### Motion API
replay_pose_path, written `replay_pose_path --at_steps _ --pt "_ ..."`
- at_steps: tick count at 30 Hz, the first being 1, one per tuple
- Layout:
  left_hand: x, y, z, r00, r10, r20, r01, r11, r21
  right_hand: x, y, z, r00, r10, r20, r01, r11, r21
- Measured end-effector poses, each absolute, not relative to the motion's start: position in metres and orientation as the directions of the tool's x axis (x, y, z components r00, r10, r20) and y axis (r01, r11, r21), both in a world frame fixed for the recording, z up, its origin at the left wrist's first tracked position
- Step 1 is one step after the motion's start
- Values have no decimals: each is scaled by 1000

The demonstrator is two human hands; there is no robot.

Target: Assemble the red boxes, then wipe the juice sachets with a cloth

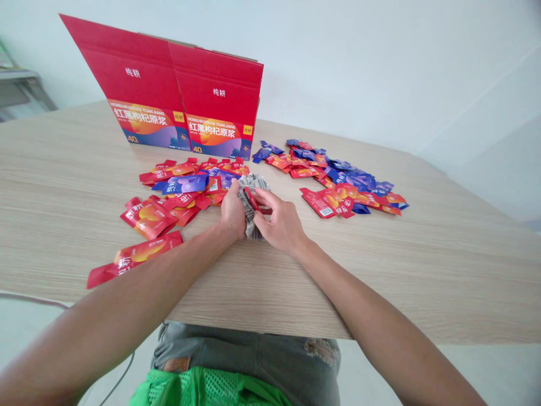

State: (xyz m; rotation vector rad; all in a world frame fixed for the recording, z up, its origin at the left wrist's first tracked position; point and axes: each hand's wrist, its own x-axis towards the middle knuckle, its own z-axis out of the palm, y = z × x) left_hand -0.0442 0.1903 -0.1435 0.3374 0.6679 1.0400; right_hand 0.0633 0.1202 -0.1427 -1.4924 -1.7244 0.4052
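Left hand (233,211) and right hand (281,223) close together at a striped cloth (250,223)

At far left, you have a red pouch (146,254) lying apart on the surface (439,254), near your left forearm. Just beyond it sits a loose heap of pouches (181,198), mostly red and orange with some blue and purple ones on top. Behind that heap stands a red carton (152,73) with its flaps raised, its two printed panels facing you.

At the middle, your left hand grips the crumpled grey-and-white cloth at its left side; most of those fingers are hidden behind it, the thumb showing. A slim red item (251,198) lies against the cloth, and your right hand comes in from the other side with its fingers narrowed, pinching that item. You cannot tell from this angle whether it is one of the pouches.

Right of your hands, well apart from them, a second heap (338,180) of red and blue pouches stretches diagonally over the surface, nearest you at its right end.
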Motion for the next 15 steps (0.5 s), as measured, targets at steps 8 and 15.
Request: replay_pose_path --at_steps 8,15 --pt "-39 179 -122 294 866 -405 -692 485 534 69 120 -137 148 919 365 433 271 -859" --pt "-33 187 -142 383 865 -324 -694 501 517 78 134 -126 238 912 333 149 304 -941"
